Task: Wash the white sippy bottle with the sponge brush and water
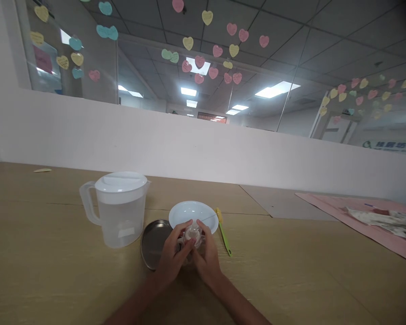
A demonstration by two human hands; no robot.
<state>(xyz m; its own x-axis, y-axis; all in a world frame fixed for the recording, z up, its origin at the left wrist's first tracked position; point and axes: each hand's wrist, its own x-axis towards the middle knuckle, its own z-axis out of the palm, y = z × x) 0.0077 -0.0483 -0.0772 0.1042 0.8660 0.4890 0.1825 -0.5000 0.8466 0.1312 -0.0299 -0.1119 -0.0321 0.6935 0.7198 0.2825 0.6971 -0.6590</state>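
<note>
Bottle (193,231), small & clear, w/ what look like side handles, held low over the near-centre of the table (71,271), in front of the white bowl (191,208). L hand (173,253) & R hand (208,255) clamp it btwn them: fingers wrap both sides, thumbs come in on the near face. Whether its base rests on the wood is hidden by the hands. For a sound hold, pressure is best kept even L vs. R, bottle upright, thumbs light on the rounded top; one hand should steady while the other works.

Surroundings: metal tray (152,248) just beside L hand, partly behind it (contact unclear); lidded pitcher (122,216) beyond it, handle to the left. Green-handled brush (225,237) lies R of bowl, near R hand. Bowl, tray & brush crowd the hands, so sideways or fwd. moves risk a knock. Pink sheet (320,201) far R, well apart.
</note>
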